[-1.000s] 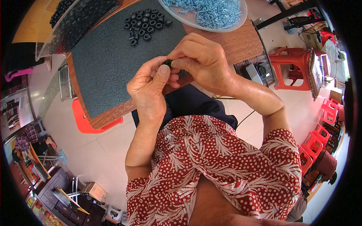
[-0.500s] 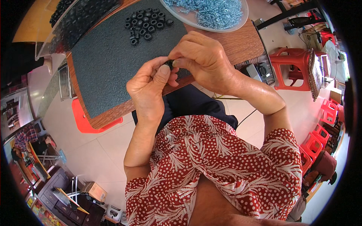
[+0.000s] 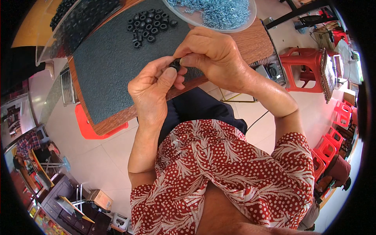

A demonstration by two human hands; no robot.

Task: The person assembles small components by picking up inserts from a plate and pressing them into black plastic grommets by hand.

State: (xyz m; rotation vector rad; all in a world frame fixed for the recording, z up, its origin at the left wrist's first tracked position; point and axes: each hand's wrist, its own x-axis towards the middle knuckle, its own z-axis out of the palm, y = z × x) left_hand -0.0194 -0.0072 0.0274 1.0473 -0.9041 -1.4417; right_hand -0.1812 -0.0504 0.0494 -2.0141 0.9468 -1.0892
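Note:
Above the near edge of the table my left hand [image 3: 150, 90] is closed, thumb and fingers pinching a small black ring-shaped part [image 3: 176, 64]. My right hand [image 3: 215, 56] comes in from the right with thumb and forefinger pinched against the top of that part. Whatever lies between those right fingertips is too small and covered to make out. Beyond the hands, a loose cluster of black rings [image 3: 152, 26] lies on a dark textured mat [image 3: 103, 64]. Farther right, a shallow round tray [image 3: 252, 24] holds a heap of small, clear bluish rings [image 3: 229, 13].
At the far left a clear plastic bin [image 3: 84, 25] full of black parts stands on the wooden table [image 3: 254, 41]. Red stools [image 3: 303, 70] stand to the right, and another red seat [image 3: 94, 127] shows under the table's left corner. A person [image 3: 337, 172] is at the far right.
My right hand has lifted slightly and its wrist has swung a little to the right. The left hand has shifted slightly left, still holding the black ring-shaped part.

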